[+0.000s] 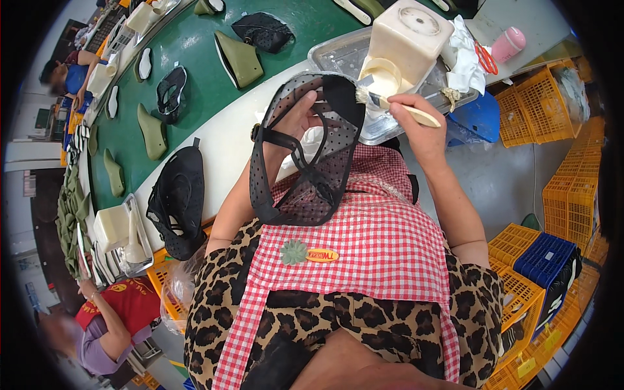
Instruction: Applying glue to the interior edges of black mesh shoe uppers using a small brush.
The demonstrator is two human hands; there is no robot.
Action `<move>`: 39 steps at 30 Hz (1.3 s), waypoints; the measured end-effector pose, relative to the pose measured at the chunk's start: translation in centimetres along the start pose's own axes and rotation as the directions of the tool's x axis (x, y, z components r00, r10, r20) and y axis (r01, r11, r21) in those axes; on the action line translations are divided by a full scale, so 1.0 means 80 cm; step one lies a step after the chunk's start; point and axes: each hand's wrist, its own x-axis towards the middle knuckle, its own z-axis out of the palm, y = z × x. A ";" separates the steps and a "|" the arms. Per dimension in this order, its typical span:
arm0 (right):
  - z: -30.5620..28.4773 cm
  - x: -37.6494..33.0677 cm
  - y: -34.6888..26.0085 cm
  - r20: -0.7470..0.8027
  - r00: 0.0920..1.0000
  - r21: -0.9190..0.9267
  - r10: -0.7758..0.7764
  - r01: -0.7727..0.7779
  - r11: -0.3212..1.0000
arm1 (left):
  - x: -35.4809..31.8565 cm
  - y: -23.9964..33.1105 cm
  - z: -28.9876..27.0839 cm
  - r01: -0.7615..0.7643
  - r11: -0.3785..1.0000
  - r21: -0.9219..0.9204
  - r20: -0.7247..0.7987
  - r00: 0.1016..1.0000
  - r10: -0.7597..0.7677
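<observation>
Head view shows a long green conveyor belt (195,71) curving away at upper left, carrying olive shoe lasts and black uppers, with a white table edge (221,146) running along it. Over the person's red-checked apron (377,227), the left hand (296,123) is pushed inside a black perforated mesh shoe upper (305,156), fingers spread to hold the fabric open and taut at chest height. Beyond it, a clear plastic tray (338,58) holds a cream glue pot (403,39) with a round well of pale paste. The right hand (422,127) pinches the pale handle of a small brush (396,104) between thumb and fingers, its bristles touching the upper's top rim, just beside the pot.

To do this well, I judge the left hand should keep the mesh stretched so the rim stays flat, while the brush lays a thin, even coat along the edge only. Too much paste would likely seep through the holes.
</observation>
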 end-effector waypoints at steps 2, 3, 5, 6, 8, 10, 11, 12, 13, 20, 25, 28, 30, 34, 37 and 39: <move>0.003 -0.011 0.005 0.015 1.000 0.015 0.014 -0.015 1.000 | -0.002 -0.002 -0.005 -0.054 0.994 -0.092 -0.092 0.995 0.046; 0.004 -0.017 0.006 0.027 0.999 0.030 0.031 -0.032 0.999 | -0.002 -0.002 -0.005 -0.059 0.994 -0.094 -0.095 0.994 0.050; 0.007 -0.028 0.001 0.054 0.998 -0.013 0.028 -0.028 1.000 | -0.004 0.001 -0.003 -0.129 0.981 -0.147 -0.149 0.983 0.107; 0.011 -0.034 -0.002 0.082 0.996 -0.026 0.025 -0.023 0.999 | -0.004 0.001 -0.004 -0.152 0.972 -0.179 -0.180 0.976 0.119; 0.014 -0.044 -0.004 0.122 0.992 -0.029 0.024 -0.021 0.999 | -0.005 0.004 -0.001 -0.189 0.966 -0.176 -0.220 0.964 0.148; 0.014 -0.051 -0.005 0.145 0.989 -0.024 0.006 -0.002 1.000 | -0.005 0.006 -0.001 -0.247 0.949 -0.198 -0.264 0.945 0.191; 0.016 -0.054 -0.006 0.166 0.986 -0.023 -0.010 0.014 1.000 | -0.003 0.005 -0.005 -0.251 0.947 -0.199 -0.266 0.944 0.194; 0.018 -0.056 -0.004 0.147 0.989 0.009 -0.015 0.014 1.000 | -0.001 0.002 -0.010 -0.292 0.936 -0.195 -0.292 0.928 0.229; 0.017 -0.056 -0.005 0.152 0.988 0.009 -0.018 0.017 1.000 | 0.001 0.002 -0.012 -0.333 0.924 -0.189 -0.321 0.910 0.262; 0.025 -0.050 0.007 0.217 0.942 -0.150 -0.257 0.293 0.944 | 0.008 0.018 -0.006 -0.518 0.855 -0.035 -0.350 0.807 0.475; 0.046 -0.043 0.013 0.334 0.904 -0.203 -0.267 0.346 0.916 | 0.008 0.038 0.024 -0.623 0.781 0.043 -0.280 0.743 0.608; 0.057 -0.039 0.006 0.309 0.921 -0.085 -0.239 0.277 0.957 | 0.009 0.044 0.034 -0.645 0.757 0.102 -0.271 0.714 0.645; 0.059 -0.035 -0.003 0.306 0.935 -0.013 -0.176 0.189 0.982 | 0.005 0.054 0.043 -0.640 0.744 0.191 -0.273 0.694 0.666; 0.064 -0.022 -0.009 0.237 0.969 0.127 -0.068 0.039 0.991 | 0.004 0.061 0.029 -0.638 0.658 0.401 -0.226 0.627 0.745; 0.068 -0.020 -0.011 0.236 0.970 0.182 -0.061 0.018 0.983 | 0.003 0.074 0.039 -0.662 0.581 0.473 -0.171 0.578 0.798; 0.072 -0.020 -0.016 0.235 0.964 0.135 -0.126 0.096 0.986 | 0.005 0.079 0.050 -0.675 0.572 0.467 -0.190 0.555 0.810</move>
